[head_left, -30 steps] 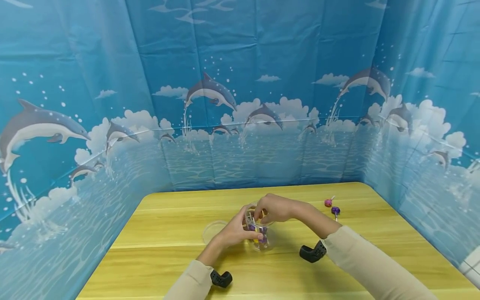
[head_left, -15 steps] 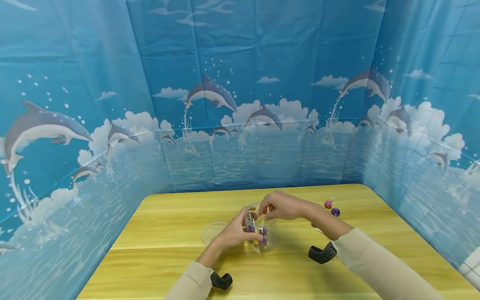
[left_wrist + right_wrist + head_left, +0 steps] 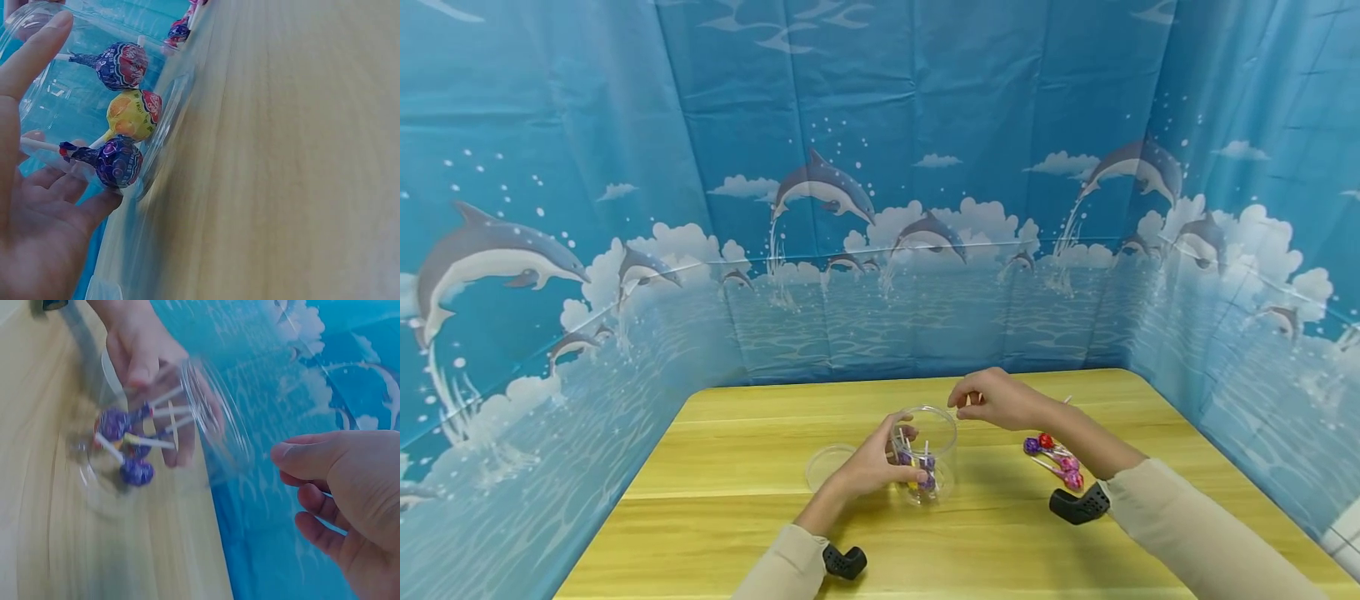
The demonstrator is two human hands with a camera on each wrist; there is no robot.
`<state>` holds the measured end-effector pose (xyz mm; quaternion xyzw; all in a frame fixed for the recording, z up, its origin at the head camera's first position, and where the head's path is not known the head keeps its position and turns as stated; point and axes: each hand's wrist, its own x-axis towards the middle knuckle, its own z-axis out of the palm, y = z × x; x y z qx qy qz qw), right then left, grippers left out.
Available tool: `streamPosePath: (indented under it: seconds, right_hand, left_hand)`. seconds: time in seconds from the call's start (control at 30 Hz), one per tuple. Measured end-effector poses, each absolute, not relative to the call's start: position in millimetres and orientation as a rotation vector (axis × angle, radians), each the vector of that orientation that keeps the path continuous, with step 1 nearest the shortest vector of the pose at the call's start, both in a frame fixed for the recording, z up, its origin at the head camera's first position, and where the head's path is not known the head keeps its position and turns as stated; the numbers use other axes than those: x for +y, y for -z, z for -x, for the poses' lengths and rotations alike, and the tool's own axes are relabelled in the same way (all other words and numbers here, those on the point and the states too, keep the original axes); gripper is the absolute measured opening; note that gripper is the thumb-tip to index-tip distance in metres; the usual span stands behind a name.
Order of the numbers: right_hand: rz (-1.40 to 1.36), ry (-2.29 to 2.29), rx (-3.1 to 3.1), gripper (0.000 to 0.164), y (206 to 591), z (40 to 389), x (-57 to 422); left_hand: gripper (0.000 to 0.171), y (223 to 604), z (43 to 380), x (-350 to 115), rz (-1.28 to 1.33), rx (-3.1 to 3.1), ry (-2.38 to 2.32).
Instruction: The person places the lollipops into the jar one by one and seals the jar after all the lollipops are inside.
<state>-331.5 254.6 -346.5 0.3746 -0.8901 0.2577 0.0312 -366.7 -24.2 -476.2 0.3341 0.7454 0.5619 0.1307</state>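
My left hand [image 3: 874,457] grips a clear plastic jar [image 3: 942,467] from its left side, thumb across the front. The jar stands upright on the table with its mouth uncovered. Several wrapped lollipops lie at its bottom, sticks mostly up: purple ones [image 3: 136,472] and a yellow one [image 3: 133,116]. My right hand [image 3: 996,400] hovers just right of the jar's rim, its fingers loosely bent and nothing visible between them. More lollipops [image 3: 1070,463], pink, red and purple, lie on the table below my right forearm.
A round clear lid [image 3: 829,468] lies flat left of the jar, partly behind my left hand. The yellow wood-grain table [image 3: 715,500] ends at the back against a blue dolphin-print curtain [image 3: 880,317]. Black wrist mounts [image 3: 1078,504] stick out under both sleeves.
My right hand has risen out of the jar's mouth and moved right. A lollipop stick now shows at the jar's right side. The forearm's shift uncovers more lollipops. The left hand stays put.
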Motion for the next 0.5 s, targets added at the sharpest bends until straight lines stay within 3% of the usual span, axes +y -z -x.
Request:
streamPosePath:
  seconds: [0.5]
  right_hand:
    - [-0.925, -0.804, -2.792, 0.016, 352, 333, 305]
  left_hand:
    - [0.087, 474, 363, -26, -0.991, 2.167, -1.623]
